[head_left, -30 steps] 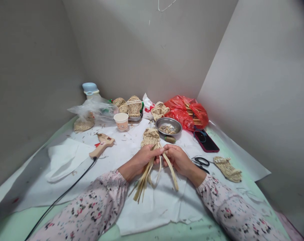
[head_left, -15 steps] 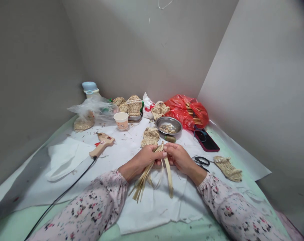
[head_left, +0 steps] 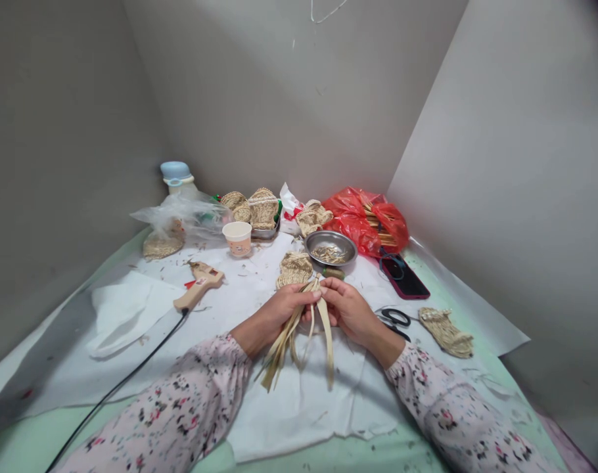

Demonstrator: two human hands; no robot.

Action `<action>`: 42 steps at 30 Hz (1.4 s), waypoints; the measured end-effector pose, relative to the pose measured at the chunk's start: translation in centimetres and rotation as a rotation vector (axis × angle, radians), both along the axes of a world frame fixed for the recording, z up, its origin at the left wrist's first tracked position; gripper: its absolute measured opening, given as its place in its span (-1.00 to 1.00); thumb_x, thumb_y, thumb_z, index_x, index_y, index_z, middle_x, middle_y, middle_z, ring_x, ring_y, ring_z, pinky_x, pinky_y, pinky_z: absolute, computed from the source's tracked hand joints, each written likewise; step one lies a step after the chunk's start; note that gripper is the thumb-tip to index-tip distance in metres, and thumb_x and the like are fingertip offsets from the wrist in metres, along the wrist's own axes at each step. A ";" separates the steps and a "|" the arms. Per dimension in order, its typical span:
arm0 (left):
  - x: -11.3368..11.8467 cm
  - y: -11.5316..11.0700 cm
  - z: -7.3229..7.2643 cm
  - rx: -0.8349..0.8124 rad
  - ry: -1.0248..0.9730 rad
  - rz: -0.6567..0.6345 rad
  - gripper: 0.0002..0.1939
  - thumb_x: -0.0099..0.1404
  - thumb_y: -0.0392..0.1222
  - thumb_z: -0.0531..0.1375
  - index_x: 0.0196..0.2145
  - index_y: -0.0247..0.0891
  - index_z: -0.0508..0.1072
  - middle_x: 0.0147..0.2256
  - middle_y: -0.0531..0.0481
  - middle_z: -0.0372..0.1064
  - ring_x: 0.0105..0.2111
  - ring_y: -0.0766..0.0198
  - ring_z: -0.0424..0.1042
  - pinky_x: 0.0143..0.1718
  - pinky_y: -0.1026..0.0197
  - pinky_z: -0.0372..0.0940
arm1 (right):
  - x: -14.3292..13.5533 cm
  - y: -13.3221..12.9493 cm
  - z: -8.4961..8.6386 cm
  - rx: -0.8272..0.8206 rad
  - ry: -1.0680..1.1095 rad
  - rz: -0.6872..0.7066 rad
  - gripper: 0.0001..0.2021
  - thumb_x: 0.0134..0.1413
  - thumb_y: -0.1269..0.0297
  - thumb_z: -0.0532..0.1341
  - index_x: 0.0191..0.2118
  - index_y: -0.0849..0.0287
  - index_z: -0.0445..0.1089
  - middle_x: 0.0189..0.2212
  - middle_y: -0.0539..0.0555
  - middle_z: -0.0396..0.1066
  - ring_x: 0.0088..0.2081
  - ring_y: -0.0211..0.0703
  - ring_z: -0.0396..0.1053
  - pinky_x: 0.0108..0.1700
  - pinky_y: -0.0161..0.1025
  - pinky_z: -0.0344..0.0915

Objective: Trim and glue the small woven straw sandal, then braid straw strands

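A bundle of flat straw strips hangs down from my two hands over the white sheet. My left hand is closed around the upper part of the bundle, its thumb pointing right. Close against it, my right hand pinches the top of the strips, where a wide pale strip hangs below the fingers. The short tips of the straw stick up between both hands. Just behind them lies a woven straw piece, beside a metal bowl with small straw bits.
A glue gun with a black cord and a paper cup stand left. Black scissors, a phone and another woven piece lie right. A red bag with straw sits behind.
The wide pale strip and the loose strip beside it have swung slightly left. Both hands keep hold of the straw, and the whole view has shifted a little.
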State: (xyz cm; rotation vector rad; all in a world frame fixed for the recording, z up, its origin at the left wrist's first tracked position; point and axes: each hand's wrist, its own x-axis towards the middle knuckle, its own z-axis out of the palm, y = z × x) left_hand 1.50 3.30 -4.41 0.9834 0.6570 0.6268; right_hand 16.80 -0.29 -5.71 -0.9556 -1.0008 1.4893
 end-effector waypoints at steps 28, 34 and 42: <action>-0.1 0.1 -0.3 0.170 0.125 0.013 -0.66 0.11 -0.01 0.33 -0.52 -0.34 0.38 -0.65 0.07 0.27 -0.63 0.42 0.23 -0.56 0.35 0.07 | 0.6 0.3 -0.5 0.015 -0.205 0.045 -0.94 -0.10 0.32 0.20 -0.45 0.16 0.30 -0.61 -0.01 0.44 -0.62 -0.28 0.31 -0.60 -0.38 0.19; -0.2 -0.1 -0.2 0.235 0.125 -0.010 -0.61 0.13 0.00 0.29 -0.64 -0.29 0.28 -0.65 0.04 0.26 -0.58 0.35 0.28 -0.50 0.31 0.10 | 0.3 0.1 -0.1 0.055 -0.348 -0.021 -0.91 -0.07 0.31 0.19 -0.51 0.16 0.29 -0.66 -0.06 0.35 -0.66 -0.32 0.24 -0.60 -0.37 0.18; -0.1 -0.2 -0.1 0.220 0.128 -0.015 -0.62 0.12 0.01 0.29 -0.62 -0.31 0.30 -0.66 0.06 0.25 -0.64 0.41 0.18 -0.58 0.33 -0.01 | -0.3 -0.3 0.3 0.062 -0.376 -0.085 -0.90 -0.11 0.31 0.18 -0.54 0.15 0.26 -0.68 -0.07 0.36 -0.66 -0.33 0.24 -0.61 -0.39 0.18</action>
